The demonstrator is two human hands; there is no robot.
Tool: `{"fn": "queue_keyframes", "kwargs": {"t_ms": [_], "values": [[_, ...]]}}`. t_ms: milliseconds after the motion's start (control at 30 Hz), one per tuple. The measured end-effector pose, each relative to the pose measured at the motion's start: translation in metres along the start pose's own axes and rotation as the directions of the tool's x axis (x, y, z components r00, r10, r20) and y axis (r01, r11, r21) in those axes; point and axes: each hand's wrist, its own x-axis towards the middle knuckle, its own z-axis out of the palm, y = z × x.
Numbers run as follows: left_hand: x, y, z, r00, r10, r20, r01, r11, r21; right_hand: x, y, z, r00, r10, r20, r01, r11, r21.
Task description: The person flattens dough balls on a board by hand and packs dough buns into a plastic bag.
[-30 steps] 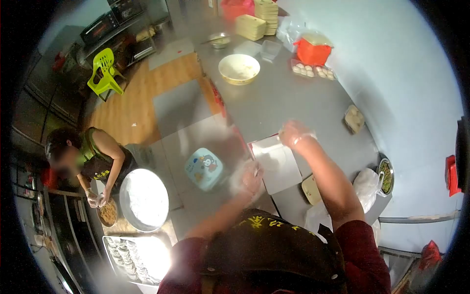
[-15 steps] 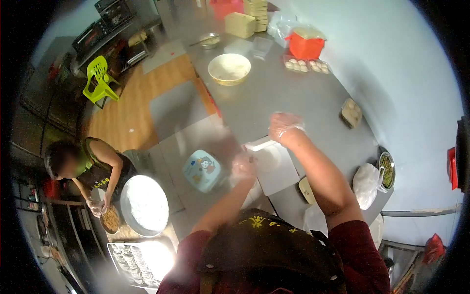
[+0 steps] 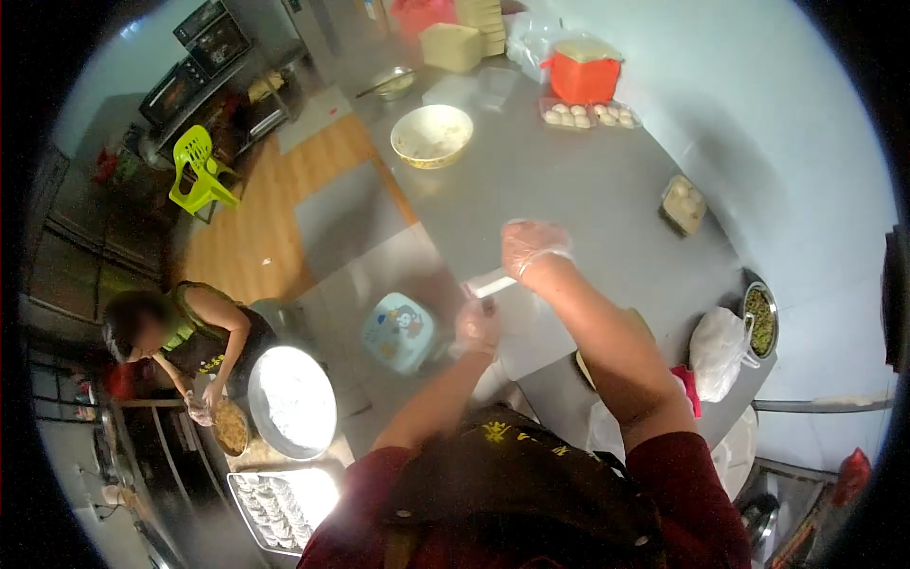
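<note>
My right hand (image 3: 534,248), in a clear plastic glove, is closed round one end of a white rolling pin (image 3: 493,283). The pin slants down to the left over a white board (image 3: 531,332) at the table edge. Just below the pin's other end is my left hand (image 3: 477,327), also gloved, with its fingers curled; whether they grip the pin or something else is unclear. My right forearm covers part of the board. A light blue square stool (image 3: 397,332) with a cartoon print stands left of my left hand, below the table.
On the grey table (image 3: 569,180) are a white bowl (image 3: 431,136), egg cartons (image 3: 569,115), a red container (image 3: 583,76), a plastic tub (image 3: 682,205), a white bag (image 3: 718,353) and a bowl of green filling (image 3: 759,321). A co-worker (image 3: 218,332) works at left beside a large basin (image 3: 292,403) and tray (image 3: 270,512).
The view has shifted slightly. My right hand has come closer to my left, and the pin slants more. The pale round on the board, seen before, is now hard to make out.
</note>
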Motion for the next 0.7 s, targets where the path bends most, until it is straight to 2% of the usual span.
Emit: {"fn": "queue_keyframes", "kwargs": {"t_ms": [67,100,167,233,333,367,433,467,500,533,567,600,633,667,700], "values": [[0.000,0.000,0.009,0.993,0.006,-0.117,-0.017,0.996,-0.092,0.000,0.003,-0.002,1.000,-0.020,0.013,0.020,0.999,0.024],[-0.002,0.012,0.009,0.969,-0.100,-0.227,0.021,0.946,-0.324,0.000,0.004,-0.001,0.999,-0.050,0.015,0.049,0.998,0.030],[-0.002,0.025,0.003,0.922,-0.227,-0.315,0.026,0.845,-0.534,0.000,0.006,-0.001,0.996,-0.089,0.020,0.088,0.995,0.040],[0.001,0.031,-0.005,0.963,-0.213,-0.167,0.160,0.945,-0.284,-0.001,0.006,-0.002,0.994,-0.106,-0.010,0.106,0.994,0.021],[0.007,0.037,-0.016,0.968,-0.249,0.038,0.245,0.966,0.088,0.006,0.005,0.003,0.999,-0.044,-0.024,0.045,0.998,0.040],[0.008,0.029,-0.011,0.966,-0.257,0.030,0.254,0.963,0.086,0.009,0.005,0.005,0.998,-0.055,-0.020,0.056,0.998,0.038],[0.009,0.012,0.007,0.976,-0.209,-0.058,0.196,0.964,-0.177,0.011,0.006,0.005,1.000,0.008,-0.024,-0.005,0.992,0.128],[0.005,0.012,0.012,0.972,-0.222,-0.080,0.205,0.961,-0.184,0.013,0.008,0.007,0.999,-0.031,-0.025,0.033,0.994,0.107],[-0.001,0.023,0.007,0.994,-0.089,-0.062,0.080,0.986,-0.144,0.015,0.012,0.011,0.996,-0.088,-0.027,0.090,0.992,0.087],[-0.007,0.034,0.002,0.998,0.045,-0.043,-0.050,0.993,-0.110,0.023,0.019,0.034,0.975,-0.155,-0.157,0.172,0.980,0.098],[-0.012,0.036,0.003,0.989,0.139,-0.048,-0.145,0.977,-0.157,0.035,0.019,0.042,0.985,-0.161,-0.054,0.162,0.987,0.014],[-0.020,0.038,0.013,0.977,0.199,-0.075,-0.213,0.902,-0.377,0.067,0.034,0.068,0.983,-0.161,0.088,0.167,0.983,-0.072],[-0.024,0.033,0.022,0.966,0.231,-0.113,-0.250,0.742,-0.622,0.073,0.043,0.084,0.959,-0.282,0.016,0.269,0.896,-0.354],[-0.030,0.032,0.024,0.963,0.228,-0.143,-0.251,0.567,-0.785,0.053,0.041,0.063,0.975,-0.219,-0.049,0.208,0.964,-0.168],[-0.036,0.031,0.017,0.969,0.214,-0.120,-0.228,0.603,-0.765,0.046,0.039,0.058,0.968,-0.228,-0.103,0.213,0.966,-0.146]]}}
